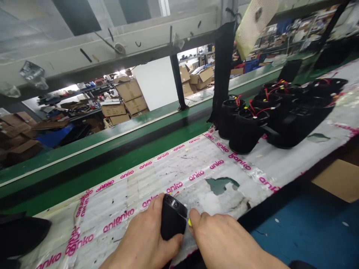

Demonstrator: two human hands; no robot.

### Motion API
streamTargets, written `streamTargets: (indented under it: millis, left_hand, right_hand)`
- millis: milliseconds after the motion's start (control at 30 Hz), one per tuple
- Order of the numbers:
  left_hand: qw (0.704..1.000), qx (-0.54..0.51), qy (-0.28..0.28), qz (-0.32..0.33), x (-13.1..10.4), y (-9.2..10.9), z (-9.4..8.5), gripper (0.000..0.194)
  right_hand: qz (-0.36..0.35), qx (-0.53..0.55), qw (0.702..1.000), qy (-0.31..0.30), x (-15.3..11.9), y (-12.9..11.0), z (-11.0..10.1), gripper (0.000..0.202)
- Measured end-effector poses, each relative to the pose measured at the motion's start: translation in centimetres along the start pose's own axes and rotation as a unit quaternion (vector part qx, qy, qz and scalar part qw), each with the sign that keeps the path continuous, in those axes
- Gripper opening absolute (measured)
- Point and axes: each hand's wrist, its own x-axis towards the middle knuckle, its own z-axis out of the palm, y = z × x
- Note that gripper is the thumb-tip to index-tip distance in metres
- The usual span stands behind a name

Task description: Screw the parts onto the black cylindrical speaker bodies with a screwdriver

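My left hand (148, 231) is wrapped around a black fabric-covered speaker housing (172, 224), which is tilted above the near edge of the bench. Its glossy end faces up and away, with a small round hole and a bit of red wire at the rim. Close on its right side, my right hand (214, 233) pinches a small yellow-ended tool (190, 222). A thin tip seems to point from it to the housing's edge; most of the tool is hidden in my fingers, so its exact kind is unclear.
Several similar black housings (248, 130) with red wires stand at the right of the bench, covered in white "anko" sheeting (168, 168). A dark object (22, 233) lies at the left edge. Behind runs a green conveyor (117, 144). Cardboard (338, 181) sits at lower right.
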Motion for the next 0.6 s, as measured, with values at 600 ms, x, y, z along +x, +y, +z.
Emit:
streamTargets:
  millis: [600]
  left_hand:
    - [0.998, -0.034, 0.047, 0.033, -0.6, -1.2, 0.3, 0.07]
  right_hand:
    - [0.019, 0.078, 0.993, 0.081, -0.7, 0.4, 2.6, 0.008]
